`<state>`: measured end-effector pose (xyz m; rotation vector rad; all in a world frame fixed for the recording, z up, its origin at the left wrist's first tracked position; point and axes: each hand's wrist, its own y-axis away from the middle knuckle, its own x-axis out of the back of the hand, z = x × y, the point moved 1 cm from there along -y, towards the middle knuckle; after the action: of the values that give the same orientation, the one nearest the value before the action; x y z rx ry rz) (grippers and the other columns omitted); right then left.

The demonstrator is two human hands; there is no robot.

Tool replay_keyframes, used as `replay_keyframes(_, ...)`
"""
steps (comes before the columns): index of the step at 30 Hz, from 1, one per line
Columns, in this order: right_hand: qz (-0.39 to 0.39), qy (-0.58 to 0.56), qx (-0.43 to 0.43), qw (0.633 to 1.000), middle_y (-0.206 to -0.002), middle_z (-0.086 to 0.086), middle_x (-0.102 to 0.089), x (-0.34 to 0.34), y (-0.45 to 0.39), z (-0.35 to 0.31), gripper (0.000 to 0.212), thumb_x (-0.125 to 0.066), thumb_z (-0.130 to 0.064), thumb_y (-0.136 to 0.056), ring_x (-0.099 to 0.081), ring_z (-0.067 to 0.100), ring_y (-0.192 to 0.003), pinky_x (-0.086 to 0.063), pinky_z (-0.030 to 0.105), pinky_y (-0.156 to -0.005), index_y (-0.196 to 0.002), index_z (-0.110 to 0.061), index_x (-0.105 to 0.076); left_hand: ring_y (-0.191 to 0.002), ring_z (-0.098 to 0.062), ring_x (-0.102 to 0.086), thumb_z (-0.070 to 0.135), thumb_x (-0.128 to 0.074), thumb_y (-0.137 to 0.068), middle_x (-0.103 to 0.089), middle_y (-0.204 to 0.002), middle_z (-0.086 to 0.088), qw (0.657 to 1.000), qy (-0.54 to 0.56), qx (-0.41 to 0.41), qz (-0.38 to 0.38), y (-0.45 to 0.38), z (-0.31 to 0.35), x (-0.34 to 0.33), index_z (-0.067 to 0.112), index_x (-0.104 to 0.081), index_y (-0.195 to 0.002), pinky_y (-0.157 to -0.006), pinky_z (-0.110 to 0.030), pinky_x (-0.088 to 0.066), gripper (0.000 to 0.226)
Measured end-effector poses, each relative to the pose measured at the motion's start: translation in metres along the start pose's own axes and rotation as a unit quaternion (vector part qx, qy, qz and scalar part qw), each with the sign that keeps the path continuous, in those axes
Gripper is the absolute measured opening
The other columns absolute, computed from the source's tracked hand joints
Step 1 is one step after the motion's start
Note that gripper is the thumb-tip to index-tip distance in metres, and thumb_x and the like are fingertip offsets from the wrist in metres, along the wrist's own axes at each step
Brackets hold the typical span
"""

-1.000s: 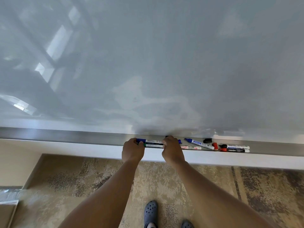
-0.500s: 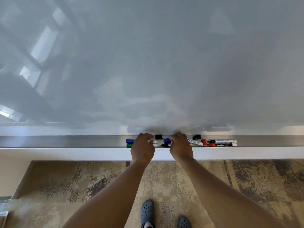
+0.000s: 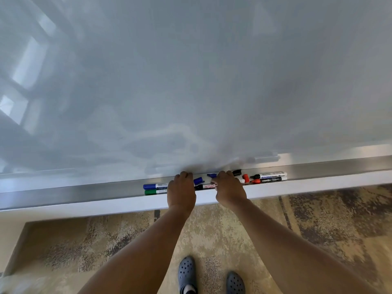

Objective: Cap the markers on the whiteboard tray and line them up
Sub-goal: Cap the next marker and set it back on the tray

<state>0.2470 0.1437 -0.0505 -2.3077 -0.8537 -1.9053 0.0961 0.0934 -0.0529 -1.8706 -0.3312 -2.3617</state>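
Observation:
The metal whiteboard tray point(image 3: 84, 193) runs across the view. A capped blue marker point(image 3: 154, 185) and a capped green marker point(image 3: 154, 191) lie side by side at the left. My left hand point(image 3: 181, 193) curls over their right ends. A blue cap point(image 3: 198, 181) shows just right of that hand. My right hand point(image 3: 229, 188) grips the right end of a black-tipped marker with a red label point(image 3: 204, 186). Right of it lie a black cap point(image 3: 237, 172), a red cap point(image 3: 245, 177), a black-tipped marker point(image 3: 269, 175) and a red-tipped marker point(image 3: 269, 180).
The glossy whiteboard point(image 3: 191, 81) fills the upper view. A white ledge point(image 3: 106, 205) runs below the tray. A patterned carpet point(image 3: 318, 219) lies underneath, and my two dark clogs point(image 3: 186, 272) stand on it. Another small blue piece point(image 3: 211, 175) sits behind my right hand.
My left hand slid right along the blue and green markers, from their left ends to their right ends. The black-tipped marker now shows between my hands. The view has tilted.

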Motion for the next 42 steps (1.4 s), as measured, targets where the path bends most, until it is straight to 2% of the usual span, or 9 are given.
replay_keyframes(7,-0.006,-0.006,0.006,1.0,-0.12,0.004,-0.051,0.003,-0.002,0.008,0.04,-0.062,-0.006,-0.083,-0.044,0.023,-0.117,-0.052,0.036,-0.091,-0.122,-0.015,-0.061,-0.089,-0.018,-0.058,0.002,-0.06,-0.085,-0.065,-0.1,0.003,1.0,-0.01,0.015,-0.011,-0.002,0.0,0.0,0.023,-0.066,-0.1,-0.066,-0.028,-0.048,0.026)
replay_keyframes(18,0.007,-0.032,0.012,0.999,-0.113,0.0,-0.058,0.008,-0.002,0.017,0.03,-0.063,-0.003,-0.081,-0.047,0.021,-0.113,-0.047,0.033,-0.086,-0.108,-0.017,-0.061,-0.089,-0.018,-0.059,0.005,-0.065,-0.086,-0.067,-0.097,0.004,1.0,-0.01,0.006,-0.006,-0.004,0.002,-0.001,0.025,-0.063,-0.106,-0.06,-0.028,-0.043,0.028)
replay_keyframes(23,0.002,-0.021,0.025,0.999,-0.115,0.003,-0.054,0.008,-0.001,0.02,0.037,-0.061,-0.004,-0.085,-0.046,0.022,-0.113,-0.048,0.033,-0.087,-0.118,-0.019,-0.062,-0.095,-0.02,-0.056,0.007,-0.065,-0.086,-0.067,-0.1,0.003,1.0,0.006,-0.01,0.022,0.0,0.002,0.0,0.024,-0.061,-0.111,-0.065,-0.029,-0.046,0.03)
replay_keyframes(27,0.032,-0.018,0.028,0.999,-0.115,0.002,-0.053,0.012,0.004,0.021,0.034,-0.058,-0.007,-0.086,-0.047,0.023,-0.111,-0.046,0.034,-0.086,-0.117,-0.02,-0.062,-0.099,-0.022,-0.056,0.004,-0.065,-0.084,-0.066,-0.107,0.002,0.998,0.018,-0.017,0.056,0.008,0.0,0.004,0.022,-0.06,-0.118,-0.08,-0.032,-0.049,0.039)
replay_keyframes(29,0.044,-0.011,0.025,0.999,-0.115,0.002,-0.053,0.016,0.007,0.02,0.032,-0.056,-0.008,-0.086,-0.047,0.024,-0.109,-0.041,0.036,-0.085,-0.114,-0.021,-0.062,-0.098,-0.023,-0.057,0.0,-0.059,-0.086,-0.063,-0.111,-0.002,0.997,0.046,-0.019,0.064,0.012,0.002,0.009,0.02,-0.059,-0.119,-0.08,-0.033,-0.047,0.039)
replay_keyframes(34,0.068,-0.007,0.036,0.997,-0.115,0.0,-0.052,0.03,0.015,0.017,0.029,-0.053,-0.014,-0.087,-0.049,0.024,-0.107,-0.035,0.038,-0.087,-0.113,-0.024,-0.06,-0.087,-0.02,-0.064,-0.011,-0.057,-0.082,-0.049,-0.127,-0.002,0.991,0.115,-0.018,0.059,0.019,0.0,0.019,0.017,-0.057,-0.12,-0.062,-0.021,-0.048,0.047)
replay_keyframes(36,0.083,-0.023,0.044,0.995,-0.116,0.0,-0.051,0.037,0.019,0.015,0.029,-0.054,-0.015,-0.087,-0.053,0.023,-0.105,-0.036,0.038,-0.088,-0.114,-0.026,-0.059,-0.089,-0.019,-0.066,-0.01,-0.057,-0.085,-0.049,-0.128,0.0,0.986,0.15,-0.002,0.066,0.022,-0.001,0.023,0.016,-0.057,-0.12,-0.066,-0.022,-0.054,0.043)
replay_keyframes(38,0.103,-0.028,0.055,0.993,-0.116,-0.001,-0.05,0.045,0.025,0.012,0.028,-0.053,-0.017,-0.088,-0.054,0.022,-0.104,-0.038,0.039,-0.089,-0.113,-0.028,-0.059,-0.09,-0.016,-0.066,0.001,-0.057,-0.094,-0.055,-0.121,0.001,0.963,0.251,0.049,0.081,0.027,0.003,0.035,0.018,-0.057,-0.12,-0.073,-0.024,-0.054,0.031)
replay_keyframes(42,0.147,-0.06,0.077,0.984,-0.115,-0.002,-0.053,0.061,0.035,0.008,0.028,-0.051,-0.013,-0.09,-0.051,0.022,-0.106,-0.039,0.038,-0.087,-0.112,-0.027,-0.06,-0.091,-0.009,-0.066,0.017,-0.064,-0.094,-0.07,-0.102,0.005,0.903,0.403,0.093,0.115,0.037,0.01,0.058,0.017,-0.065,-0.108,-0.078,-0.012,-0.049,0.014)
